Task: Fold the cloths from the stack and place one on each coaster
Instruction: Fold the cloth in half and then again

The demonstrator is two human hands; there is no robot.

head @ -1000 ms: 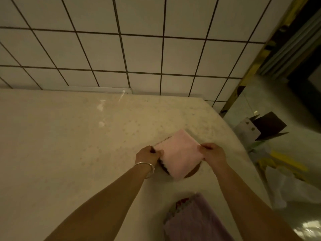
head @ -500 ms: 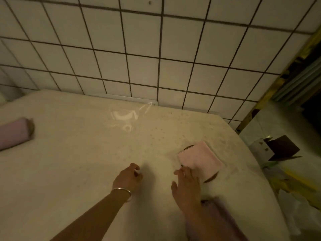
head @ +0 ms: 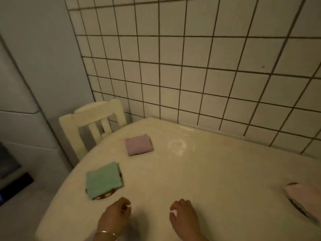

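Note:
A folded green cloth [head: 103,180] lies on a red-patterned coaster [head: 106,196] near the table's left edge. Farther back rests a folded lilac cloth [head: 139,144]; no coaster shows under it. At the right border, blurred, a folded pink cloth [head: 304,193] covers a dark coaster [head: 297,208]. My left hand [head: 115,216], with a bangle on the wrist, hovers at the front with fingers loosely curled and nothing in it. My right hand [head: 185,218] is beside it, fingers apart, holding nothing. The stack is out of view.
The pale table [head: 199,171] stands against a white tiled wall [head: 191,75]. A cream wooden chair [head: 92,122] sits at the table's far left corner. A dark object [head: 10,180] is on the floor at left.
Both hands let go of the pink cloth, left on its coaster, and pulled back toward me. The view has swung left, bringing the green and lilac cloths and the chair into sight.

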